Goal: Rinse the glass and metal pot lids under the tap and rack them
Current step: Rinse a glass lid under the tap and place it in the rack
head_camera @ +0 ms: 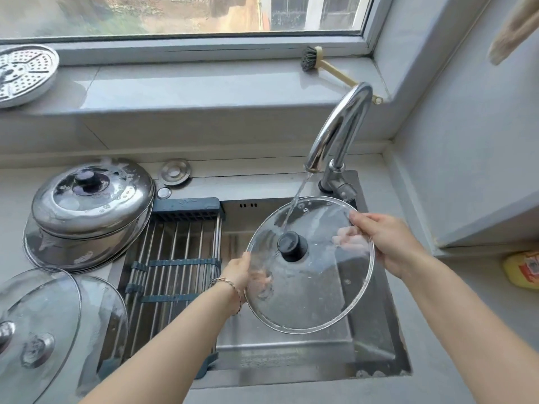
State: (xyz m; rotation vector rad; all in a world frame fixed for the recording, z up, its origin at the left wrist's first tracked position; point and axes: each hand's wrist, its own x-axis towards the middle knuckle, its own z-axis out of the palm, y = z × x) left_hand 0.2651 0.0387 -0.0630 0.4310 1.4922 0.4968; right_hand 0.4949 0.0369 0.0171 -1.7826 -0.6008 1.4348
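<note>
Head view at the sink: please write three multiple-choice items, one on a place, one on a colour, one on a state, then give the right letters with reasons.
1. Where does the dish brush lie?
A. in the sink
B. on the window sill
C. on the rack

2. What colour is the knob of the held glass lid?
A. black
B. red
C. white

3. What is the tap doing?
A. it is off
B. it drips
C. it runs

B, the brush rests on the sill under the window. A, the knob looks black. C, a stream falls from the spout onto the lid, which the left hand and right hand hold.
</note>
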